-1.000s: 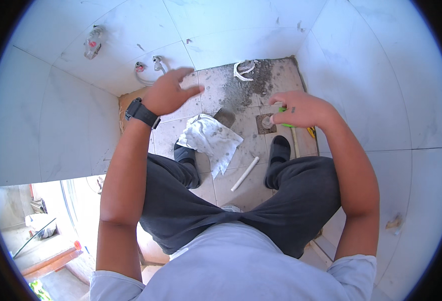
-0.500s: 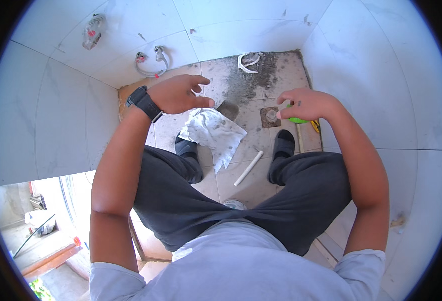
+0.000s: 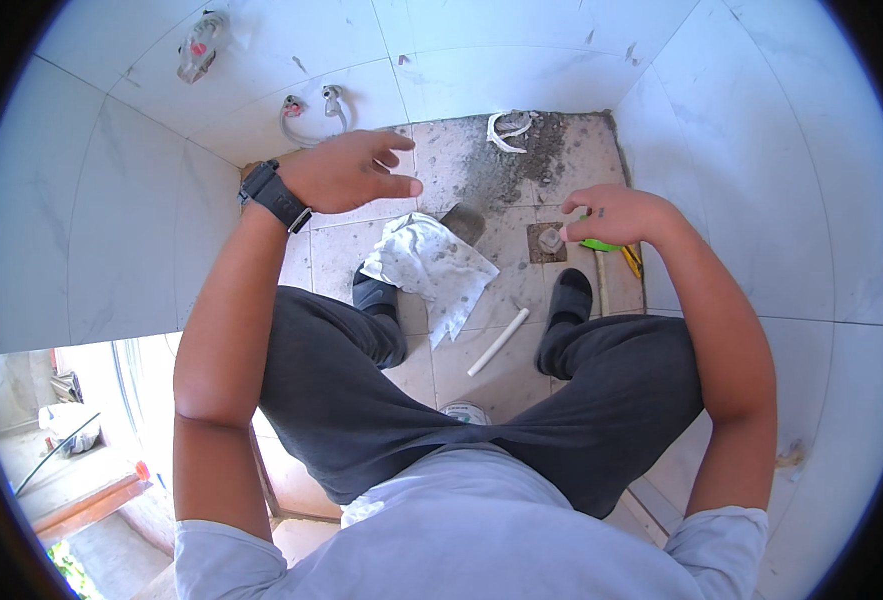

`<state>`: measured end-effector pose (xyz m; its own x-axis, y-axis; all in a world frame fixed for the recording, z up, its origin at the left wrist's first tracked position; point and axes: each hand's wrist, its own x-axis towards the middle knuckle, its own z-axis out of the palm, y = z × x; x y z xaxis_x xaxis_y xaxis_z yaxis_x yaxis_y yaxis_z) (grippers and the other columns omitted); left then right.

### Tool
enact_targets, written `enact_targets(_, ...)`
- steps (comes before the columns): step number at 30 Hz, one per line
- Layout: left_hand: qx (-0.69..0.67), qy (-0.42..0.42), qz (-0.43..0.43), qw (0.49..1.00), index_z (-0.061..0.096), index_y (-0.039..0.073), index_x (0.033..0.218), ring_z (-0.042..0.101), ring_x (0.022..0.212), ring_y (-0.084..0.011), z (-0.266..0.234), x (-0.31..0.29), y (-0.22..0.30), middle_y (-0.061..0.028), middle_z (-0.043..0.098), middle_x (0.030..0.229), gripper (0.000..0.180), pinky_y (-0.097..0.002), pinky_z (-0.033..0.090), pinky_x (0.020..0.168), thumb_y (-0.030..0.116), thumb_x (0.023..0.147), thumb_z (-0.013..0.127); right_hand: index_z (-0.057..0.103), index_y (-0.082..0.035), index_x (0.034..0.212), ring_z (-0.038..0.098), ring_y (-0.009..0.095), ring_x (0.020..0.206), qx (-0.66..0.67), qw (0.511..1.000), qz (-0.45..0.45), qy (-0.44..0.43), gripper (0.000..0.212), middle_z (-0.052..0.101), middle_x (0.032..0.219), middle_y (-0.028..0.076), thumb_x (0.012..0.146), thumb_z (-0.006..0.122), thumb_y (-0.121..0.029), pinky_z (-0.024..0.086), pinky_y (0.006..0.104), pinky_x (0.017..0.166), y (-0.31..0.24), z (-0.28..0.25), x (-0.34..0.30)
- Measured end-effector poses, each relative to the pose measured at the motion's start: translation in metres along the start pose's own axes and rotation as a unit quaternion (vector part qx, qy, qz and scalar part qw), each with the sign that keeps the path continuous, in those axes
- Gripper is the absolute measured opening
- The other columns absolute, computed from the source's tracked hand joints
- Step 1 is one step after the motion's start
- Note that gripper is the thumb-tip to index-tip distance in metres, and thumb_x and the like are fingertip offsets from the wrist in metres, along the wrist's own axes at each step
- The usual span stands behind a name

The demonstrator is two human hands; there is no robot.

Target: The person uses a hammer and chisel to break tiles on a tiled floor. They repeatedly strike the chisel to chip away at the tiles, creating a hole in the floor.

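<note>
My left hand (image 3: pixel 353 172), with a black watch on the wrist, is held in the air with its fingers apart and nothing in it. It is nearest to a crumpled white sheet (image 3: pixel 423 262) on the floor, which partly covers a flat grey piece (image 3: pixel 464 223). Over on the right, my right hand (image 3: pixel 619 214) hovers empty, fingers bent and thumb apart. Close by it are a square floor drain (image 3: pixel 547 242) and a green tool head (image 3: pixel 598 245) on a pale handle, partly hidden by the hand. A short white pipe (image 3: pixel 498 342) lies between my feet.
Marble-look tiles (image 3: pixel 501 55) cover the walls around me. Grey rubble (image 3: pixel 531 165) and curved white strips (image 3: pixel 508 132) lie at the back. Wall valves with a hose (image 3: pixel 333 100) are behind my left hand. A yellow object (image 3: pixel 631 260) lies by the right wall; a tub (image 3: pixel 466 411) is beneath me.
The view has shifted slightly, so the floor and wall items appear a little lower and further right. My left hand has moved away from the white sheet. Both hands remain empty.
</note>
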<state>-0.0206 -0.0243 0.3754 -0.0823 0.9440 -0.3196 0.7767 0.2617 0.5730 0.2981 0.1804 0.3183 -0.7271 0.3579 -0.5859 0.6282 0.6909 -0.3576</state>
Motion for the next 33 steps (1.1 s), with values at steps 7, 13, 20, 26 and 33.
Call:
enact_targets(7, -0.073, 0.182, 0.095, 0.976, 0.061, 0.0, 0.136, 0.069, 0.105, -0.02, -0.006, 0.014, -0.014, -0.0153, 0.07, 0.118, 0.045, -0.0325, 0.055, 0.096, 0.012, 0.095, 0.073, 0.065, -0.005, 0.13, 0.066, 0.034, 0.108, 0.016, 1.0, -0.004, -0.006, 0.065, 0.069, 0.121, 0.023, 0.087, 0.072, -0.053, 0.052, 0.0413, 0.092, -0.003, -0.01, -0.002)
enact_targets(13, -0.114, 0.196, 0.063, 0.972, 0.069, 0.001, 0.126, 0.07, 0.083, -0.0129, -0.008, 0.014, -0.016, -0.0065, 0.073, 0.09, 0.033, -0.0273, 0.056, 0.082, 0.015, 0.097, 0.072, 0.065, -0.004, 0.13, 0.067, 0.034, 0.107, 0.02, 1.0, -0.019, 0.004, 0.065, 0.07, 0.117, 0.023, 0.087, 0.072, -0.053, 0.052, 0.0413, 0.092, 0.001, -0.009, 0.0)
enact_targets(20, -0.071, 0.161, 0.024, 0.984, 0.073, 0.001, 0.121, 0.071, 0.094, -0.0177, -0.01, 0.018, -0.025, -0.0132, 0.076, 0.1, 0.043, -0.0314, 0.055, 0.086, 0.034, 0.094, 0.075, 0.066, -0.007, 0.131, 0.062, 0.036, 0.12, 0.019, 1.0, 0.012, -0.012, 0.07, 0.066, 0.128, 0.021, 0.083, 0.071, -0.058, 0.05, 0.0428, 0.099, 0.004, -0.007, -0.002)
enact_targets(26, -0.042, 0.059, -0.013, 0.997, 0.066, 0.0, 0.132, 0.067, 0.105, -0.0216, -0.004, 0.016, -0.029, -0.0148, 0.073, 0.113, 0.059, -0.0346, 0.052, 0.094, 0.043, 0.093, 0.077, 0.066, -0.008, 0.131, 0.066, 0.035, 0.112, 0.029, 0.999, 0.015, -0.015, 0.071, 0.067, 0.128, 0.021, 0.082, 0.073, -0.058, 0.054, 0.044, 0.092, 0.006, -0.007, 0.002)
enact_targets(33, -0.041, -0.04, -0.056, 0.997, 0.057, 0.0, 0.143, 0.065, 0.11, -0.0242, -0.003, 0.013, -0.026, -0.0164, 0.071, 0.116, 0.069, -0.0358, 0.05, 0.099, 0.046, 0.094, 0.075, 0.066, -0.008, 0.131, 0.069, 0.032, 0.106, 0.038, 0.999, 0.031, -0.015, 0.069, 0.067, 0.129, 0.019, 0.082, 0.075, -0.056, 0.057, 0.041, 0.082, 0.007, -0.007, 0.002)
